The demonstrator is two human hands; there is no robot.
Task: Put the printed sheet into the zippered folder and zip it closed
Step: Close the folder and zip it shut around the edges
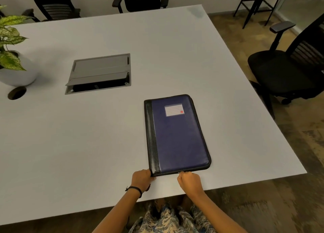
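Folder (177, 136) lies flat and closed, lower centre of the table (87, 136). Left hand (141, 179) pinches its near-left corner; right hand (190, 180) fisted at the near-edge zipper.

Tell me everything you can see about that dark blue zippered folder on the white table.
The dark blue zippered folder lies flat and closed on the white table, near its front edge. Its cover looks like leatherette, with a black spine strip on the left, a black zipper edge all round and a white lined label near the top. The left hand holds its near left corner; the right hand pinches at the near edge, seemingly the zipper pull.
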